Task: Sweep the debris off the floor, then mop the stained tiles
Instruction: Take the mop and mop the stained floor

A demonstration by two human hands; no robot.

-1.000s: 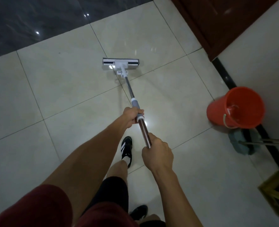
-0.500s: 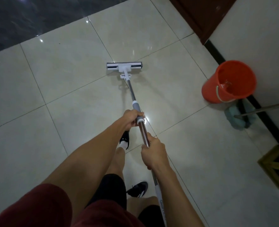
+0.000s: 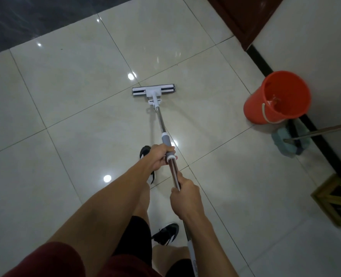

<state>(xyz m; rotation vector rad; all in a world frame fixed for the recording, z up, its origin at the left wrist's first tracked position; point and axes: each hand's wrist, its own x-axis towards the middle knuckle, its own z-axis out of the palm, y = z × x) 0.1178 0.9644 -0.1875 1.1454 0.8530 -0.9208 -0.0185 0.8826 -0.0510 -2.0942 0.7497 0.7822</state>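
A flat mop with a white and dark head point(image 3: 153, 90) lies on the glossy cream floor tiles point(image 3: 75, 92), its metal handle point(image 3: 161, 122) running back toward me. My left hand point(image 3: 160, 156) grips the handle at its grey sleeve. Lower on the shaft, my right hand point(image 3: 185, 198) grips the shiny metal part. Both arms reach forward over my legs and black shoes. No debris or stain shows plainly on the tiles around the mop head.
An orange bucket point(image 3: 279, 97) stands at the right by the white wall. Beside it a teal broom point(image 3: 287, 141) lies against the black skirting. A yellow-framed stool point(image 3: 337, 198) sits at the far right. A dark brown door point(image 3: 243, 15) and dark floor point(image 3: 25, 13) lie ahead.
The mop head has been drawn back toward me across the tiles, and I have stepped backward; the bucket and broom now sit farther ahead in view. Both hands keep their grip.
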